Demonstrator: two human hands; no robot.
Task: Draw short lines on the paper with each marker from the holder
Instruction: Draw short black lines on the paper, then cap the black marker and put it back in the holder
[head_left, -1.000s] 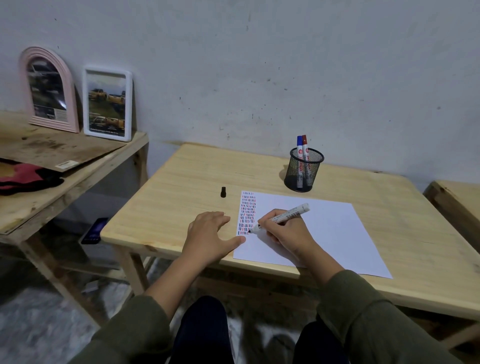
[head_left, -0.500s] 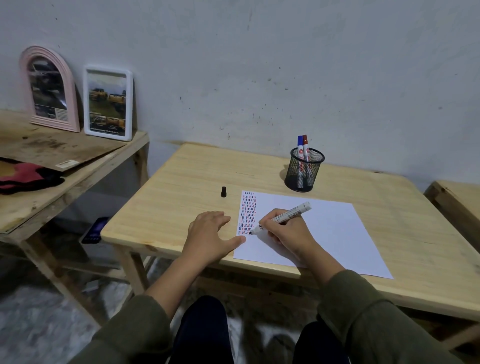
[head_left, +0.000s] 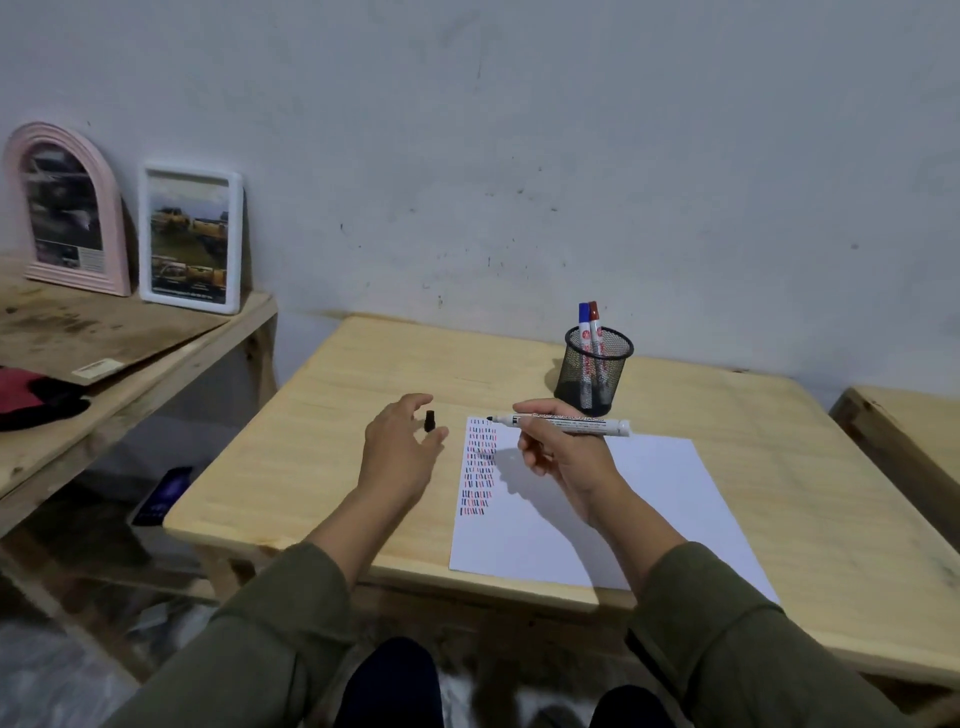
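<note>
1. Step in hand: the black marker's (head_left: 561, 423) turn at drawing appears finished and capping is starting. The right hand (head_left: 563, 457) holds the marker level above the paper (head_left: 597, 509), fingers curled round the barrel, bare tip pointing to 9 o'clock.
2. The left hand (head_left: 400, 452) is spread round the black cap (head_left: 429, 421), which stands on the table (head_left: 363, 384) at 9 o'clock from the paper's top corner. Forefinger and thumb bracket the cap, parted and not closed on it; contact cannot be confirmed.
3. Task items: rows of short red, blue and black strokes (head_left: 479, 467) fill the paper's left margin. The mesh holder (head_left: 595, 371) stands at 12 o'clock from the paper with the blue marker (head_left: 584, 325) and red marker (head_left: 594, 325) upright inside.
4. Next move, as judged: pinch the cap, line its mouth up with the tip, press home, then return the marker to the holder.
5. Change from the earlier frames: the tip was down on the lowest rows and the left hand lay flat at the paper's edge; the marker is now lifted and turned level, and the left hand has gone forward to the cap.
</note>
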